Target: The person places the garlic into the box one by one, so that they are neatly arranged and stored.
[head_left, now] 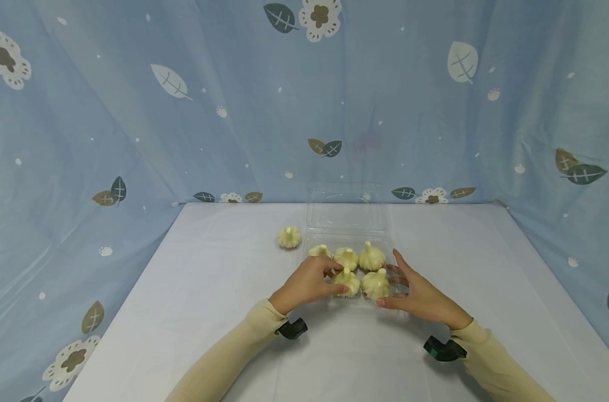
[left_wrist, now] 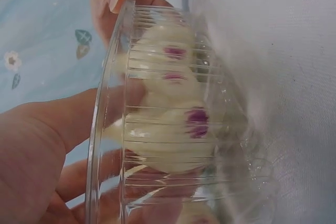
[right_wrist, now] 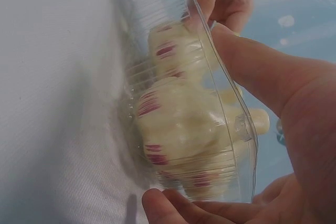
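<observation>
Several pale garlic bulbs (head_left: 372, 257) sit in a clear plastic box (head_left: 385, 244) on the white table, stems up. At the box's front left, my left hand (head_left: 309, 283) reaches over the rim and holds a garlic bulb (head_left: 351, 283) between thumb and fingers. My right hand (head_left: 422, 296) grips the box's right side, its thumb near the front corner and its fingers along the outer wall. In the right wrist view, purple streaks mark the nearest bulb (right_wrist: 176, 116) behind the ribbed clear wall. One more garlic bulb (head_left: 289, 237) lies outside, left of the box.
The box's clear lid (head_left: 346, 215) stands raised at the back, close to the blue patterned curtain (head_left: 234, 111). White cloth covers the table (head_left: 224, 251). A dark wrist device (head_left: 291, 329) sits at each sleeve cuff.
</observation>
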The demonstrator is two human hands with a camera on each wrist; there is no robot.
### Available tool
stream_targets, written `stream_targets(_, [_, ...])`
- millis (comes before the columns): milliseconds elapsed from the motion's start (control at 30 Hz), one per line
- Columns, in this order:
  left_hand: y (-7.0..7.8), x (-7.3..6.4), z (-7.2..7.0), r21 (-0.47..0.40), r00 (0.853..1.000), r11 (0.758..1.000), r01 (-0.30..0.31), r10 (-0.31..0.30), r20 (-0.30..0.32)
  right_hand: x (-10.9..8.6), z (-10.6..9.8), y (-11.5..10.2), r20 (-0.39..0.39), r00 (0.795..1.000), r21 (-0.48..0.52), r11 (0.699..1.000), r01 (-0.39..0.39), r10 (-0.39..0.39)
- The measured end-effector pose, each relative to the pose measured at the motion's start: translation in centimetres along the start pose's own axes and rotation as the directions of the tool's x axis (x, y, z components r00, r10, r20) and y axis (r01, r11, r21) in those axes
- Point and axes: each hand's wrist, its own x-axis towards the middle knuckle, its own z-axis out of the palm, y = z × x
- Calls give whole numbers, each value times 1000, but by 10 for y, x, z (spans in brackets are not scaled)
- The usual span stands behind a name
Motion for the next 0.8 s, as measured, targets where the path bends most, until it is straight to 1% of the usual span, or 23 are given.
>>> stream_targets(233, [0,2,3,-3,1000,1000,21,-21,13,-1,0,-1,1,1000,0,1000,-7,7])
stream_targets(367, [1,3,5,3,1000,1000,22,-22,16,0,0,-1,2,1000,3,1000,-8,8])
stream_targets(800, [3,3,5,20,1000,1000,2,-2,13,0,-1,0,6,1000,13,1000,-4,4])
